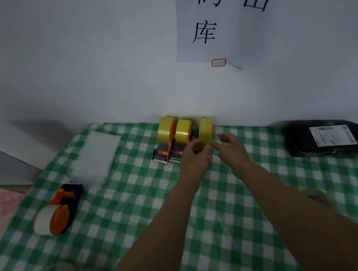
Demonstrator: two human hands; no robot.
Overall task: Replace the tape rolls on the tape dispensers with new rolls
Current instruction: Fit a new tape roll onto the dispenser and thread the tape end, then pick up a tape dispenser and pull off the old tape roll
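The left hand [193, 156] and right hand [232, 148] are reaching to the rightmost dispenser [212, 131] by the wall.
Left fingers are gripping the dispenser, its yellow roll [204, 129] sitting just beyond their tips; right fingers are curling just beside it, whether pinching anything I cannot tell.

Single head-worn wide-angle view, aimed forward and down over the surface [137, 209] toward the wall [72, 58]; close range.
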